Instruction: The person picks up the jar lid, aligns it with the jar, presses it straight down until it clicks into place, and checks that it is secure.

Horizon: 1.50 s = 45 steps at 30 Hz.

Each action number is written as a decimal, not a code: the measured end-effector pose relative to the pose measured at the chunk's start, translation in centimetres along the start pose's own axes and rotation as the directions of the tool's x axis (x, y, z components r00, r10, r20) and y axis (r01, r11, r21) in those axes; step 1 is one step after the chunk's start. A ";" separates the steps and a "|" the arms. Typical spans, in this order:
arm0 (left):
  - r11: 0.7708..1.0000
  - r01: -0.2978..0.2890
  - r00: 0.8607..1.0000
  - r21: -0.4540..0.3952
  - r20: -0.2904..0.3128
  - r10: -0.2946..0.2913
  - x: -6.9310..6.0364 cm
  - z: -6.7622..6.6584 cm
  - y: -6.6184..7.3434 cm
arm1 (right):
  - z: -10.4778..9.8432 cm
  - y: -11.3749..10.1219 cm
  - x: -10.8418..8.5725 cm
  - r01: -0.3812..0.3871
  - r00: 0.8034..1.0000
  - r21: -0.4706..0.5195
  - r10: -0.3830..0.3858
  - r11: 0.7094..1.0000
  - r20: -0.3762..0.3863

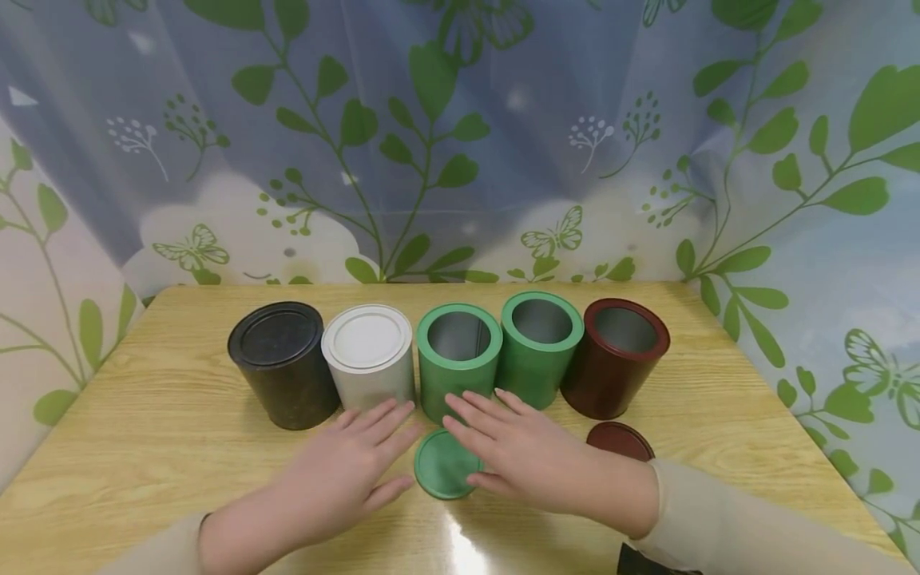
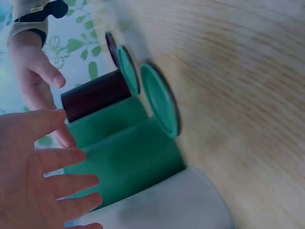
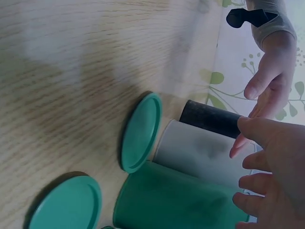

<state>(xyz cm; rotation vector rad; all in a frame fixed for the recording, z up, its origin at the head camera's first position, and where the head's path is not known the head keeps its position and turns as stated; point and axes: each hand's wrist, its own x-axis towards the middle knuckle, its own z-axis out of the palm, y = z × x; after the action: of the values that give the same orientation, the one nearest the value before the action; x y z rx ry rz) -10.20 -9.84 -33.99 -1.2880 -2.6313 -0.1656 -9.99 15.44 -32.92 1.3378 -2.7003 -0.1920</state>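
Observation:
My left hand [image 1: 345, 471] hovers in front of the white can [image 1: 370, 359], palm down, fingers extended and holding nothing. Beside it, my right hand [image 1: 535, 455] spreads over the table before the two green cans [image 1: 460, 379], also holding nothing. Between the hands lies a green lid [image 1: 442, 463], partly covered by the right fingers. A second green lid [image 3: 66, 205] appears in the right wrist view; in the head view the right hand hides it. Behind the right wrist, a dark red lid [image 1: 620, 441] lies before the dark red can [image 1: 618, 359].
The cans stand in a row, with a black can [image 1: 283, 363] at the left end. Lids cover the black and white cans; the green and red ones are uncovered. A patterned curtain [image 1: 460, 160] hangs behind the wooden table [image 1: 129, 447].

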 end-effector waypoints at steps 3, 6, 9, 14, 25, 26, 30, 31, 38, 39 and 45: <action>1.000 -0.004 1.000 -0.003 0.007 0.004 0.2 0.6 0.0 | 0.3 0.1 -0.1 0.015 1.000 0.005 -0.014 1.000 -0.021; 1.000 -0.008 1.000 -0.006 0.023 0.008 0.2 1.2 -0.1 | 0.8 0.2 -0.3 0.014 1.000 0.035 -0.013 0.999 -0.016; 1.000 -0.010 0.999 -0.020 0.042 0.010 0.3 1.8 -0.2 | 1.5 0.4 -0.4 0.008 1.000 0.075 -0.007 0.997 -0.008; 0.997 0.025 0.996 -0.074 0.091 -0.018 0.5 2.5 -0.1 | 2.9 0.8 -0.5 0.026 0.998 0.105 -0.020 0.994 -0.053; 0.993 0.058 0.984 -0.104 0.172 -0.039 1.2 4.1 -0.4 | 4.7 1.1 -0.3 -0.029 0.999 0.198 0.037 0.980 -0.037; 0.993 0.053 0.985 -0.106 0.169 -0.035 1.3 4.3 -0.4 | 4.8 1.1 -0.2 -0.040 0.999 0.211 0.047 0.977 -0.028; 0.993 0.028 0.988 -0.111 0.152 -0.011 1.9 5.3 -0.4 | 5.4 1.1 0.1 -0.095 0.995 0.263 0.096 0.960 0.006; 0.993 0.027 0.989 -0.112 0.151 -0.009 2.1 5.4 -0.4 | 5.6 1.1 0.1 -0.108 0.994 0.275 0.109 0.955 0.010; 0.993 0.040 0.981 -0.108 0.192 -0.018 2.6 6.2 -0.3 | 6.8 0.9 0.5 -0.159 0.987 0.308 0.154 0.938 0.042; 0.993 0.040 0.980 -0.111 0.199 -0.017 2.6 6.2 -0.3 | 6.9 0.8 0.5 -0.162 0.987 0.307 0.154 0.938 0.051; 0.994 0.011 0.979 -0.109 0.203 0.011 2.6 6.5 -0.5 | 7.3 0.6 0.5 -0.148 0.988 0.312 0.129 0.938 0.081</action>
<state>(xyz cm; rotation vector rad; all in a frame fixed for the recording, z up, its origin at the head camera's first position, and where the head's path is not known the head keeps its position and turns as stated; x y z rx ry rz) -12.99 -6.88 -39.67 -1.4087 -2.8285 -0.1899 -11.97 15.83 -39.98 1.2199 -2.9580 0.2310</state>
